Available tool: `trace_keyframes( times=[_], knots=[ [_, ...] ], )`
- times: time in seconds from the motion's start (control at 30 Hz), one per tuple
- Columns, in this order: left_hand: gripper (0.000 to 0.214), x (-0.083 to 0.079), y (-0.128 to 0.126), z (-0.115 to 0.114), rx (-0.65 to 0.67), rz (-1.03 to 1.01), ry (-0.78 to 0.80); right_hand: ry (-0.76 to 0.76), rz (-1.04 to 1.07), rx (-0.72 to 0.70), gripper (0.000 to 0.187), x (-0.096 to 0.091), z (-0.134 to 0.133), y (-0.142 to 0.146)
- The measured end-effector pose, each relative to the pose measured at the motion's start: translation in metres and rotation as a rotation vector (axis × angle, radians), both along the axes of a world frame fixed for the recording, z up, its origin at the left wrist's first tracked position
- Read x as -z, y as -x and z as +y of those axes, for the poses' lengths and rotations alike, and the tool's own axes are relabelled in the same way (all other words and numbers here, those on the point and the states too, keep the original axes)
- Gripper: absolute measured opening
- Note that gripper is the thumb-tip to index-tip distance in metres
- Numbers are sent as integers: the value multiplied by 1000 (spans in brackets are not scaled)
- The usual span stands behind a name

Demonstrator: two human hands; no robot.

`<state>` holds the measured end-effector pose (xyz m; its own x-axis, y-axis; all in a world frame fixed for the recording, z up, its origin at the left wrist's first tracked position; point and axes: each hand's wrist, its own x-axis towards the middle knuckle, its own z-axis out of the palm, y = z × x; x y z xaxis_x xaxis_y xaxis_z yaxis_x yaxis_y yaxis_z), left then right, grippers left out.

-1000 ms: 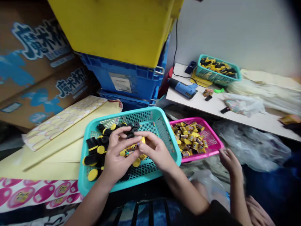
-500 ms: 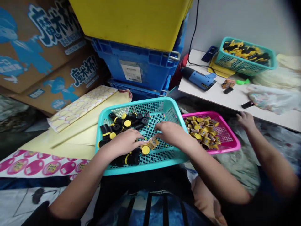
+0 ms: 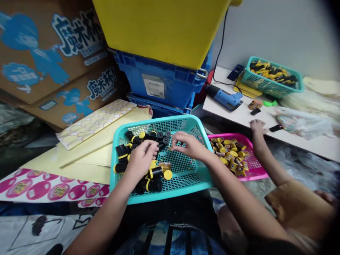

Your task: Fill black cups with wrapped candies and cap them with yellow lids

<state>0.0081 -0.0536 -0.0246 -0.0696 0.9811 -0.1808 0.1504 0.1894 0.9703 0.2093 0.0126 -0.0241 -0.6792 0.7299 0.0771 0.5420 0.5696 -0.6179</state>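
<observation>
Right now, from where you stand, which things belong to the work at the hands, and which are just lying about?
In the work: left hand, right hand, teal mesh basket, black cylinders with yellow caps.
Lying about: pink basket of gold packets, pink sticker sheets, blue crates, cardboard cartons.

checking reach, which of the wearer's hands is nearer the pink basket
Right. The right hand is over the teal basket, nearer the pink basket; the left hand is farther, over the black-and-yellow pieces.

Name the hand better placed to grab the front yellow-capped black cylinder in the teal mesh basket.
Left, probably: the left hand sits beside that black cylinder, while the right hand is farther off over the teal mesh basket.
</observation>
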Motion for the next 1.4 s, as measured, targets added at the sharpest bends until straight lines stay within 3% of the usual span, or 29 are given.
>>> trace_keyframes(
  times=[0.03,0.1,0.2,0.27,0.37,0.5,0.6,0.77,0.83,1.03,1.2,1.33,1.4],
  knots=[
    [29,-3,-3,-2,-25,-166,59,-38,175,-35,9,-8,-5,-2],
    [34,-10,-7,-4,60,-462,170,-82,463,-70,11,-19,-16,-4],
    [39,-16,-11,-7,127,-670,178,-62,524,-49,7,-23,-30,-5],
    [40,-16,-12,-7,42,-624,92,27,536,7,7,-20,-35,-3],
    [36,-12,-13,-8,-90,-478,-56,276,639,145,28,-15,-39,4],
    [32,-7,-15,-9,-136,-326,-160,470,589,283,30,-13,-41,17],
    [34,-10,-12,-8,-97,-260,-153,524,575,320,26,-17,-40,22],
    [50,-31,6,-3,153,-102,-98,436,372,161,15,-33,-35,23],
    [51,-38,11,0,157,-117,-105,438,380,168,16,-35,-33,26],
    [57,-29,5,3,84,-316,-78,816,843,304,19,-16,-38,42],
    [58,-28,3,1,70,-301,-55,804,855,245,20,-15,-38,46],
    [54,-27,2,1,108,-365,-69,777,880,277,25,-20,-33,50],
    [50,-23,0,2,55,-418,-87,784,881,293,26,-20,-31,52]
  ],
)
